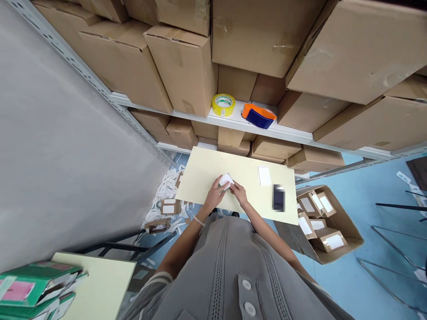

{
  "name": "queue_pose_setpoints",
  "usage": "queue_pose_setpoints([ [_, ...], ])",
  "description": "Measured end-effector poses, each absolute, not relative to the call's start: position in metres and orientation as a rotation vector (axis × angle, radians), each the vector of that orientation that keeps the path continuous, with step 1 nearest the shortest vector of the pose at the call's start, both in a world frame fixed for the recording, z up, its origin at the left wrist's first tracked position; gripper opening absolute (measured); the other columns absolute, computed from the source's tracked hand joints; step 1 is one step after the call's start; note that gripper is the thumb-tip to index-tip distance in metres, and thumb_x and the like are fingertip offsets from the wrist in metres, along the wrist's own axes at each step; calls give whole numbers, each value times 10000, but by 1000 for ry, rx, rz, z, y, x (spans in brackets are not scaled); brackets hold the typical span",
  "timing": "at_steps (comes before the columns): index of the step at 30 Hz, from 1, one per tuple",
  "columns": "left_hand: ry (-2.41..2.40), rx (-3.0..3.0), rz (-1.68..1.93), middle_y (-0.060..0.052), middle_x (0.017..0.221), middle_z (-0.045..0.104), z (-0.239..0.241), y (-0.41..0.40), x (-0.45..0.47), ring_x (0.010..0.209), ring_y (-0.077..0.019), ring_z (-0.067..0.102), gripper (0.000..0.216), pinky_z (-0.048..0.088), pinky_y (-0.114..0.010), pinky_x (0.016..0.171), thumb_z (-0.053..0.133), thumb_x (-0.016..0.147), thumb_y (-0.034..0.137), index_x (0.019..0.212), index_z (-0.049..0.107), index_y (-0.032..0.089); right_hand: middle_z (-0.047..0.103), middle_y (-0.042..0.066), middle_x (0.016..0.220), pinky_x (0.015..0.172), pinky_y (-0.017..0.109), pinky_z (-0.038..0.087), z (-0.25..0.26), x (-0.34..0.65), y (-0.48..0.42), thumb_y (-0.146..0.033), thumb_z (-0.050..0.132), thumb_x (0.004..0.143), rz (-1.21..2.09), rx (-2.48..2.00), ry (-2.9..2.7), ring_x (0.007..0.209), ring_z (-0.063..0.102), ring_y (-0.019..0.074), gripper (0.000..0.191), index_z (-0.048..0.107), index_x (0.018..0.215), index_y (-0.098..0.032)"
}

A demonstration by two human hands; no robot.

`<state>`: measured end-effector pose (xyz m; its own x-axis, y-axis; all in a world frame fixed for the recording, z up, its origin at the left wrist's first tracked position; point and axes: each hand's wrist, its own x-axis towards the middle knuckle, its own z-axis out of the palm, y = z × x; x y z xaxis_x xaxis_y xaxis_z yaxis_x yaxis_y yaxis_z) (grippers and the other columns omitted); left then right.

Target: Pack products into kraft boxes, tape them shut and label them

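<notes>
Here we are over the pale tabletop (200, 173), and both hands meet on one small white item (226, 179), held up close in front of the body! The left hand (215, 195) has it gripped at its left side, thumb and fingers closed around the edge; the right hand (239, 193) pinches the lower right corner, fingertips bunched tight. A reddish mark shows on the upper face, too small to read. So where does the work stand? Judging by this grip, the handling of this piece is in progress: it is between the fingers, not yet set down. Just right of the right hand, a white card (264, 176) lies flat, touched by neither hand, and beyond it a dark phone-like object (278, 198) rests near the table's right end. Further right and lower, well apart from the hand, an open carton (356, 235) holds several small labelled boxes (325, 203), which look finished. Ahead of both hands, up on the shelf (300, 135), sit a yellow tape roll (218, 112) and an orange-and-blue object (260, 117), neither in use. What's left for the held piece, the view doesn't tell; for now, it's firmly in hand.
</notes>
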<state>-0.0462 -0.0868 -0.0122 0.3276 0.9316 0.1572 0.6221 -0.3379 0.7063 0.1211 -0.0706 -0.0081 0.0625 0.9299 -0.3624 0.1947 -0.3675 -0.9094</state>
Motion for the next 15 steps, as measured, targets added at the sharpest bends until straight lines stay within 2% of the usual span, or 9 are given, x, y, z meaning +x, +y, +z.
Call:
queue_pose_setpoints([
  [4,1344,2077,785,-60,1616,293,-13,-72,-59,1483,-281,310,429,425,-454,1145,478,978,244,1395,554,305,755,32,1065,869,387,586,-10,110,-60,-505,592,814,1405,-1601,-1036,866,704,204,504,712,1211,-219],
  [9,1365,2095,773,-70,1586,346,-11,-46,-76,1468,-276,335,401,403,-452,1162,522,958,228,1348,601,277,751,47,1081,878,382,586,-15,88,-35,-486,590,801,1408,-1586,-988,881,710,200,556,685,1260,-188],
  [15,1393,2124,751,-79,1575,361,-5,-9,-103,1458,-286,350,383,391,-469,1172,567,944,240,1320,627,274,760,39,969,851,355,590,-15,56,1,-477,582,807,1406,-1563,-954,831,705,181,556,681,1257,-164],
])
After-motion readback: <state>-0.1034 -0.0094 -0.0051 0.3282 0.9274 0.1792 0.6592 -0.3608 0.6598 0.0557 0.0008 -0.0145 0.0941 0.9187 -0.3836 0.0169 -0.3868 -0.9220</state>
